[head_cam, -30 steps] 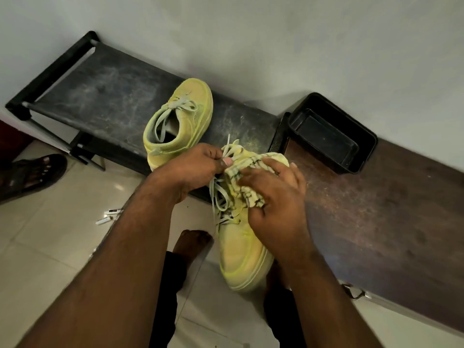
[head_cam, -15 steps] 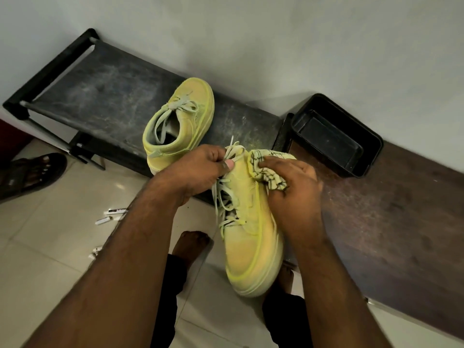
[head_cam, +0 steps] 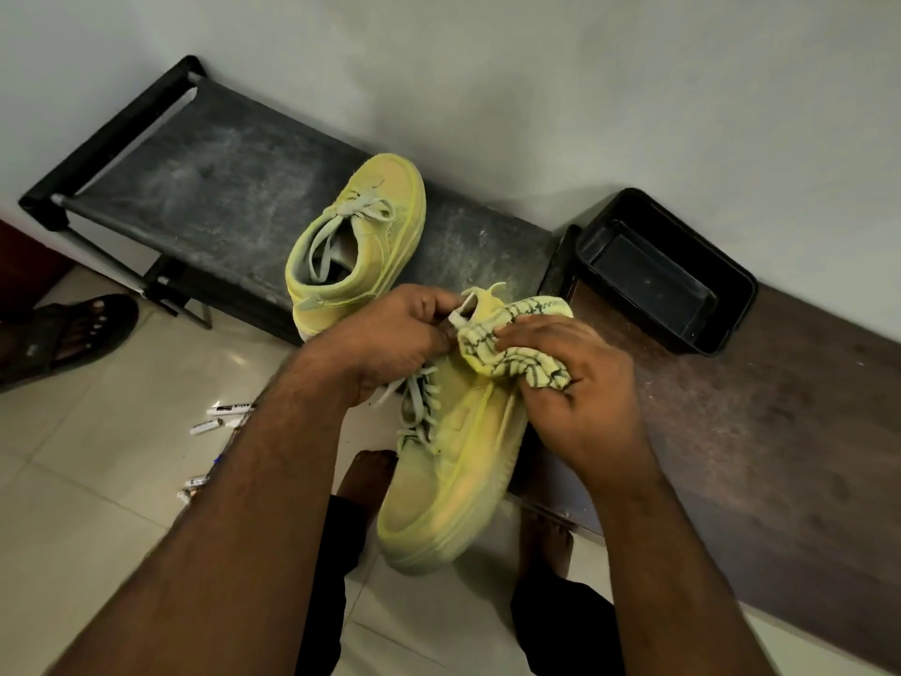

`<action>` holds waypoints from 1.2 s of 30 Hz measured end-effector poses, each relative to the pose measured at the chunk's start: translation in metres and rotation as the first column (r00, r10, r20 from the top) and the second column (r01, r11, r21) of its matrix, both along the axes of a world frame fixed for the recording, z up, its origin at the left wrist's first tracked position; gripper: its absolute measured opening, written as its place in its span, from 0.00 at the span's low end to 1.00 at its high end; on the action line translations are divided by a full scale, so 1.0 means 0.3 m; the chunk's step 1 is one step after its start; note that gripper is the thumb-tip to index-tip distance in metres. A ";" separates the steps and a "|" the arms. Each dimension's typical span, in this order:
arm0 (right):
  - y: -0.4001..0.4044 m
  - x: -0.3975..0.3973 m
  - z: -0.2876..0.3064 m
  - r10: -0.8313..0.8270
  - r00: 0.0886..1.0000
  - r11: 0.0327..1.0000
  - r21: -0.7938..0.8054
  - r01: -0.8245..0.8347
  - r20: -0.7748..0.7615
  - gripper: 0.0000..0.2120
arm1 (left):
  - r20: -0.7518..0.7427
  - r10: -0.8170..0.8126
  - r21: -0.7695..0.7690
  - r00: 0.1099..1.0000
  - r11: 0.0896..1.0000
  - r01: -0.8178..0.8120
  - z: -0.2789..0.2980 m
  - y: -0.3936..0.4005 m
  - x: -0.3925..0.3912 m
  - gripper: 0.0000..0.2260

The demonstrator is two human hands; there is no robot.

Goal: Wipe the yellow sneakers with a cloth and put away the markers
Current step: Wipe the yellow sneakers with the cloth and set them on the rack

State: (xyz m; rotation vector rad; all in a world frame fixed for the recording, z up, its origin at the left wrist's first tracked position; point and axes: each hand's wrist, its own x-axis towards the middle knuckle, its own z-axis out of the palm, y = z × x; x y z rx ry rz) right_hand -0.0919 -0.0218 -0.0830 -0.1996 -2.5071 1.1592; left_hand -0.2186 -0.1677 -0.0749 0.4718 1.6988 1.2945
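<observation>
Two yellow suede lace-up sneakers are in sight. One yellow sneaker (head_cam: 358, 241) sits on the dusty black fabric-topped stool (head_cam: 205, 187), toe toward the wall. The other, the held sneaker (head_cam: 453, 461), is off the stool with its toe pointing down toward the person's feet. The left hand (head_cam: 390, 339) grips it at the collar, fingers curled round the heel end by the laces. The right hand (head_cam: 580, 383) clutches one bunched yellow cloth with dark check lines (head_cam: 517, 344) and presses it against the sneaker's upper side near the opening.

On the pale tiled floor (head_cam: 97, 505) lie white markers (head_cam: 214, 419); four or five show beside the left forearm, though it hides part of the group, so the count is uncertain.

One black rectangular plastic tray (head_cam: 731, 304) stands on the brown wooden bench (head_cam: 780, 431) against the wall, with nothing visible inside it. A sandalled foot (head_cam: 73, 334) shows at the left edge.
</observation>
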 end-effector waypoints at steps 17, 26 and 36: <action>-0.002 0.010 -0.012 -0.128 0.972 0.980 0.178 0.093 0.196 0.24 | -0.047 0.038 -0.031 0.998 0.999 -0.040 -0.001 0.003 0.003 0.19; -0.009 0.010 -0.009 -0.160 0.976 0.967 0.220 0.126 0.145 0.19 | -0.118 0.072 -0.099 0.990 0.991 -0.084 -0.017 0.005 0.002 0.09; -0.048 0.029 0.027 -0.127 0.965 0.957 0.285 0.059 0.228 0.15 | -0.108 0.259 -0.154 0.960 0.950 -0.273 -0.063 0.030 -0.004 0.09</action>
